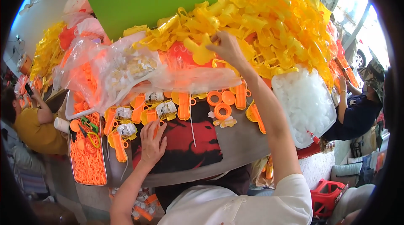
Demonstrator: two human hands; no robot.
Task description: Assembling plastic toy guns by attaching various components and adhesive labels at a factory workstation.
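Observation:
My right hand (227, 49) reaches to the far pile and grips the edge of a yellow plastic piece (200, 51), flat with rounded lobes. My left hand (152, 143) rests near the mat (191, 141), which is dark with a red pattern; its fingers are spread and stretched out. Its fingertips lie beside an orange and yellow part (148, 116) that has a white mechanism (166, 108) next to it. More half-built orange handles (184, 106) stand in a row behind the mat. Orange rings (222, 111) sit to the right of them.
Yellow pieces (273, 23) heap up at the back right. A tub of translucent white parts (303, 103) stands right, a tray of orange parts (88, 162) left. Clear bags (126, 67) lie behind the row. Other people (33, 128) sit at both sides; a red stool (327, 197) stands lower right.

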